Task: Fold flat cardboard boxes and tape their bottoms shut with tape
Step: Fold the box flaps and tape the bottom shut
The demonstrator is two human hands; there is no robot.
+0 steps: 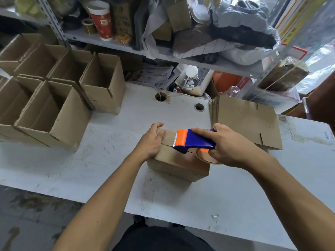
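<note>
Fingers of the right hand (pixel 227 147) curl around a blue and orange tape dispenser (pixel 192 140), forefinger stretched along its top, holding its serrated orange edge on the upturned bottom of a small cardboard box (pixel 178 164). Left hand (pixel 151 140) grips the box's far left corner, fingers bent over the edge and thumb pressed on a strip of tape (pixel 169 137) laid across the flap seam. Box stands near the middle of a scuffed white table (pixel 108 160), with bare surface on its left and toward the near edge. Just behind the right hand lies a stack of flat cardboard blanks (pixel 248 120), its corner close to the dispenser. Assembled open boxes (pixel 59 98) crowd the table's left end in rows, well apart from the hands. Two round cable holes (pixel 199 107) pierce the tabletop beyond the box, below a cluttered metal shelf (pixel 181 58).
</note>
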